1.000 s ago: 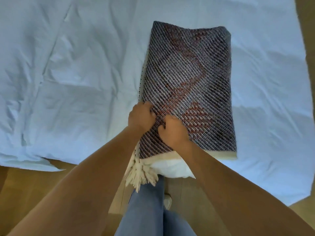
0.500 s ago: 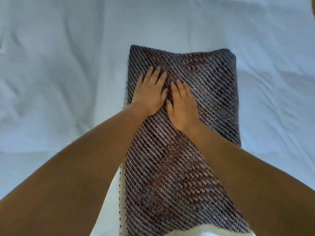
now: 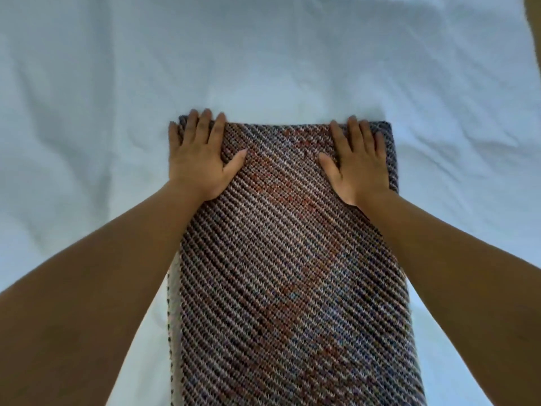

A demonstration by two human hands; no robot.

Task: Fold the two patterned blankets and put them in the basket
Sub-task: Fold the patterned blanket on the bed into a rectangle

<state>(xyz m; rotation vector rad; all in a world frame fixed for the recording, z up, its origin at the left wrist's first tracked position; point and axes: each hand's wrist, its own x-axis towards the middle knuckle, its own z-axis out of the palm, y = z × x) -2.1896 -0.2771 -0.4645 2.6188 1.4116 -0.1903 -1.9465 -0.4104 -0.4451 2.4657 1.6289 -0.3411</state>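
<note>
A patterned blanket (image 3: 281, 259), woven in dark diagonal stripes with reddish and bluish patches, lies folded into a long strip on the white bed. It runs from the bottom edge of the view up to its far folded end. My left hand (image 3: 199, 159) lies flat, fingers spread, on the far left corner of the strip. My right hand (image 3: 355, 162) lies flat on the far right corner. Both palms press on the fabric and hold nothing. The near end of the blanket is out of view. No basket and no second blanket are visible.
A wrinkled white bed sheet (image 3: 87, 98) surrounds the blanket on the left, right and far sides. A sliver of brown surface (image 3: 534, 30) shows at the top right corner.
My hands slid from the near end, together up the middle, then apart to the two far corners. The view moved forward over the bed, and the floor and fringe dropped out of sight.
</note>
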